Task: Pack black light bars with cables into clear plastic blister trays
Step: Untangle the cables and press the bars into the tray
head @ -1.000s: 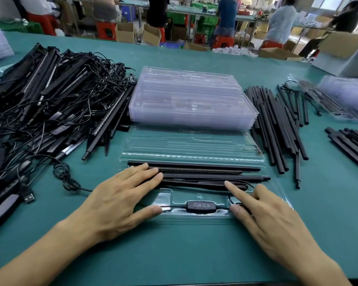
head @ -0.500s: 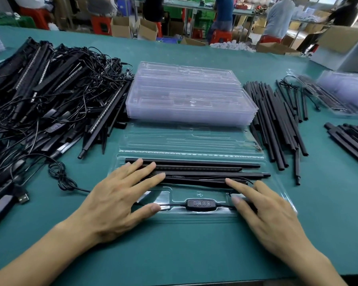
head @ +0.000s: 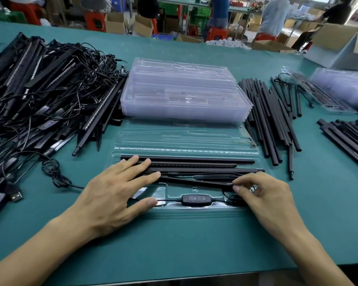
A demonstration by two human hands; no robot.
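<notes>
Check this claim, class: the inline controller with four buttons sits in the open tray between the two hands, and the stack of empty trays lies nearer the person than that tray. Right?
Not quite. The head view shows the stack of empty trays beyond the open tray, farther from the person. The inline controller does sit between the left hand and right hand.

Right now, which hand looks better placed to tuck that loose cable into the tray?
Probably the right hand: its fingertips already pinch at the loose cable by the lowest bar's end. The left hand lies flat across the bars, steadying the open tray.

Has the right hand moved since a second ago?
Yes. The right hand curled its fingers and now pinches the cable right of the controller, which stayed put.
</notes>
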